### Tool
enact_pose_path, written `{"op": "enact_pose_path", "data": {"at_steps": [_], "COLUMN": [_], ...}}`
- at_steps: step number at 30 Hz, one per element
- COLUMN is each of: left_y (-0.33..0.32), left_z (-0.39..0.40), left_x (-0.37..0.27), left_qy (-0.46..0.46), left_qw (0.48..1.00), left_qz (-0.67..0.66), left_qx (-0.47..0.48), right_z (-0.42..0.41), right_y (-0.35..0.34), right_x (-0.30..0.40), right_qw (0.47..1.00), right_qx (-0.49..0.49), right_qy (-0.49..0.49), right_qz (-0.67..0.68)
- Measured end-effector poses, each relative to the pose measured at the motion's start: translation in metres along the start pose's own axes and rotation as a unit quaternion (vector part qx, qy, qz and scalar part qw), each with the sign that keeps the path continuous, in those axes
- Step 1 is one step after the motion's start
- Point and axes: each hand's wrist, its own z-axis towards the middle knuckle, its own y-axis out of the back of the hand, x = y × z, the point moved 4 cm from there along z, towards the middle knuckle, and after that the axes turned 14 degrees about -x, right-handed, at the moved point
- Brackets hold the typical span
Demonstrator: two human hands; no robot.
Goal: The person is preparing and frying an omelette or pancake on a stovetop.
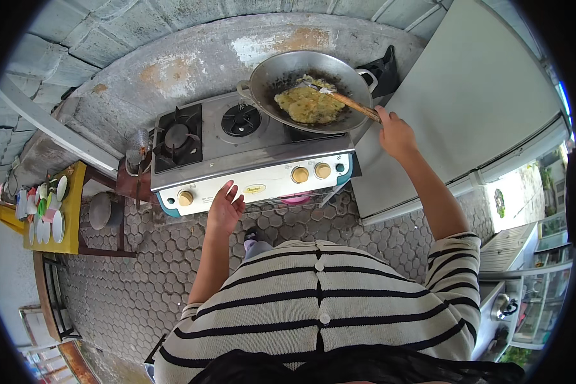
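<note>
A metal wok [269, 79] with two loop handles rests on the right burner of a gas stove [269, 165]. Inside it lies a yellow, omelette-like food [307, 105], with dark specks on the metal around it. My right hand [397, 132] grips the wooden handle of a spatula [353, 103], whose metal end touches the food. My left hand [226, 209], palm up with its fingers apart, holds nothing in front of the stove's control panel, between the left knob [186, 198] and the middle of the panel.
A pale refrigerator [441, 110] stands close on the right. The left burner [176, 136] and small middle burner [241, 120] are uncovered. Further left, a yellow table [79, 206] bears plates. A black plastic bag [389, 72] lies behind the wok, near the worn wall [197, 57].
</note>
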Motion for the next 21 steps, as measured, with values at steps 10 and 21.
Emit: {"op": "enact_pose_path", "data": {"at_steps": [10,21], "left_y": [0.035,0.039], "left_z": [-0.014,-0.007], "left_x": [0.025,0.026], "left_qy": [-0.018,-0.040], "left_qw": [0.997,0.993], "left_qz": [-0.042,-0.048], "left_qx": [-0.060,-0.098], "right_z": [0.060,0.075], "right_y": [0.017,0.098], "right_x": [-0.073,-0.055], "right_qw": [0.996,0.991], "right_qx": [-0.048,0.049], "right_qy": [0.027,0.048], "right_qz": [-0.067,-0.116]}}
